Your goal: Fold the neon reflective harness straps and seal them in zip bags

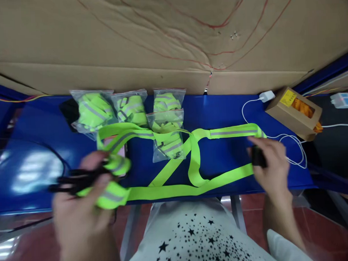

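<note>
A neon-yellow reflective strap harness with grey stripes stretches between my hands, above the blue table. My left hand, blurred by motion, is closed around one end of it, where black buckles or straps bunch together with the yellow webbing. At the other end my right hand is closed on the webbing beside a black buckle-like piece. Behind the harness lie clear zip bags with folded yellow straps inside. A pinkish phone-like object is partly hidden under the straps near my left hand.
The blue table ends close to my body. At its right stands an open cardboard box with orange contents, beside a white charger and its coiled cable. A brown paper-covered panel with red wires rises behind.
</note>
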`<state>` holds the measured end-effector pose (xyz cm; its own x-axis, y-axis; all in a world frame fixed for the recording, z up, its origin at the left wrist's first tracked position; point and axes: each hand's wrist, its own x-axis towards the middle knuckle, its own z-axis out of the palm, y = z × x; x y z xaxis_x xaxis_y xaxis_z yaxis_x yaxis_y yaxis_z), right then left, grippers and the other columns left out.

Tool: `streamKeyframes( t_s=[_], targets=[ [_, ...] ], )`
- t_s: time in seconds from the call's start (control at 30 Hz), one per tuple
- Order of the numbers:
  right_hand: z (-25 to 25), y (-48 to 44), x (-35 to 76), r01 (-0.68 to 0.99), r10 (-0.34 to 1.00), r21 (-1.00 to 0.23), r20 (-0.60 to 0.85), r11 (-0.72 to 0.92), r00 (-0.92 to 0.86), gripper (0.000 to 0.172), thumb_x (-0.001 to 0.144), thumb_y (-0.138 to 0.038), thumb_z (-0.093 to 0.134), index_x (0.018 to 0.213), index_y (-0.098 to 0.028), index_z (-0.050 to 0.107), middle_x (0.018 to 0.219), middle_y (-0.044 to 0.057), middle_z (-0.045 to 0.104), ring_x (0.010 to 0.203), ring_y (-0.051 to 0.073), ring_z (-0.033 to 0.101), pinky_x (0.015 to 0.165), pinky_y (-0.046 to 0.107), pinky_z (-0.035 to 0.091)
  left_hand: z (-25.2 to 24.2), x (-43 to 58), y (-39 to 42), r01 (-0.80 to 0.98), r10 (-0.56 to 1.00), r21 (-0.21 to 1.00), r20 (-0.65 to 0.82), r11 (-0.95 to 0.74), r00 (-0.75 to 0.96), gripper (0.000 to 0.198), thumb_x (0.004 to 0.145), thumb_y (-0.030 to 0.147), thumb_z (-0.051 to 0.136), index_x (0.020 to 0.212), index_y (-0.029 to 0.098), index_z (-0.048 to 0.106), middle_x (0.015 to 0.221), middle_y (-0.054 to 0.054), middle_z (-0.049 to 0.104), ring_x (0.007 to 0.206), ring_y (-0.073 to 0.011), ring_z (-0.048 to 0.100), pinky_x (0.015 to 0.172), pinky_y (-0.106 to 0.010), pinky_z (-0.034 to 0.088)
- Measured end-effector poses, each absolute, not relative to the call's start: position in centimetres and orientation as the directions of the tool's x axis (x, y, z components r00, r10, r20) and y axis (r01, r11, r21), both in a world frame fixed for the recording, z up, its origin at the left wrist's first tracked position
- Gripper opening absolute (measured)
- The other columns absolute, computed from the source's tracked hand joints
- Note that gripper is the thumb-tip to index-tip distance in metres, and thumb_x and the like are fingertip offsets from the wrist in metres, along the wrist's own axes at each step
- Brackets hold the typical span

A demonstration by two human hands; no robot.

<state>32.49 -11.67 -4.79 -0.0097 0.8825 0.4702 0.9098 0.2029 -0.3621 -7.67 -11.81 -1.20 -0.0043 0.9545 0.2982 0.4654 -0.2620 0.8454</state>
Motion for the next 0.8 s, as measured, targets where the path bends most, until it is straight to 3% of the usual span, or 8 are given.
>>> streamKeyframes(
  t_s=[0.03, 0.1, 0.23, 0.4, 0.53, 0.67, 0.8],
  targets=[
    [-4.7, -11.8, 30.9, 0.915, 0.911, -0.319, 0.398, 0.248, -0.108, 0.074, 0.078, -0.011, 0.061, 0.146, -0.042, 0.055, 0.113, 0.011, 0.069, 0.105, 0.039, 0.067, 0.086, 0.059, 0.052, -2.3, -6.3, -11.5, 0.501, 0.941, 0.826, 0.332, -0.256, -0.066, 0.058, 0.093, 0.018, 0.061, 0.141, 0.050, 0.057, 0.133, 0.000, 0.063, 0.112, -0.0325, 0.065, 0.086, -0.056, 0.063],
    [-4.4, -12.1, 28.0, 0.892, 0.909, -0.288, 0.336, 0.349, -0.248, 0.082, 0.078, -0.004, 0.056, 0.153, -0.037, 0.046, 0.115, 0.011, 0.065, 0.107, 0.036, 0.065, 0.085, 0.053, 0.051, -4.0, -3.4, -11.2, 0.595, 0.939, 0.738, 0.330, -0.318, 0.094, 0.064, 0.088, 0.009, 0.059, 0.142, 0.045, 0.060, 0.136, -0.005, 0.058, 0.116, -0.0325, 0.062, 0.088, -0.052, 0.064],
    [-4.2, -12.3, 24.1, 0.830, 0.887, -0.332, 0.279, 0.449, -0.369, 0.083, 0.079, -0.002, 0.054, 0.156, -0.029, 0.041, 0.123, 0.011, 0.062, 0.113, 0.032, 0.060, 0.088, 0.047, 0.048, -5.1, 1.1, -11.5, 0.652, 0.821, 0.510, 0.441, -0.562, 0.363, 0.090, 0.082, -0.007, 0.045, 0.162, 0.034, 0.035, 0.135, -0.014, 0.055, 0.118, -0.0301, 0.058, 0.091, -0.045, 0.061],
    [-4.1, -12.4, 23.2, 0.829, 0.894, -0.350, 0.274, 0.436, -0.354, 0.077, 0.077, -0.004, 0.057, 0.152, -0.021, 0.046, 0.126, 0.013, 0.061, 0.113, 0.032, 0.057, 0.088, 0.044, 0.045, -5.1, 2.5, -11.0, 0.720, 0.759, 0.315, 0.479, -0.618, 0.442, 0.092, 0.083, -0.009, 0.042, 0.166, 0.027, 0.023, 0.130, -0.016, 0.061, 0.105, -0.0278, 0.061, 0.082, -0.041, 0.057],
    [-4.1, -12.4, 23.3, 0.819, 0.890, -0.365, 0.290, 0.443, -0.352, 0.073, 0.076, -0.004, 0.059, 0.147, -0.016, 0.051, 0.126, 0.013, 0.060, 0.111, 0.030, 0.056, 0.088, 0.042, 0.044, -5.4, 2.7, -10.6, 0.714, 0.728, 0.271, 0.501, -0.645, 0.468, 0.084, 0.087, -0.008, 0.043, 0.165, 0.020, 0.026, 0.129, -0.017, 0.062, 0.110, -0.0293, 0.061, 0.082, -0.039, 0.053],
    [-4.2, -12.4, 23.8, 0.826, 0.899, -0.385, 0.318, 0.411, -0.300, 0.072, 0.079, -0.004, 0.056, 0.148, -0.021, 0.050, 0.123, 0.011, 0.060, 0.112, 0.028, 0.057, 0.089, 0.042, 0.043, -5.8, 2.8, -10.4, 0.708, 0.727, 0.279, 0.503, -0.649, 0.468, 0.078, 0.089, -0.008, 0.043, 0.162, 0.017, 0.034, 0.130, -0.017, 0.062, 0.110, -0.0279, 0.061, 0.086, -0.038, 0.050],
    [-4.0, -12.4, 24.0, 0.847, 0.900, -0.334, 0.287, 0.414, -0.327, 0.074, 0.077, -0.002, 0.057, 0.149, -0.018, 0.050, 0.124, 0.012, 0.060, 0.114, 0.029, 0.056, 0.089, 0.042, 0.043, -6.2, 2.8, -10.4, 0.716, 0.721, 0.247, 0.493, -0.653, 0.487, 0.073, 0.092, -0.008, 0.043, 0.160, 0.016, 0.038, 0.129, -0.017, 0.064, 0.111, -0.0277, 0.061, 0.085, -0.037, 0.048]
  ],
)
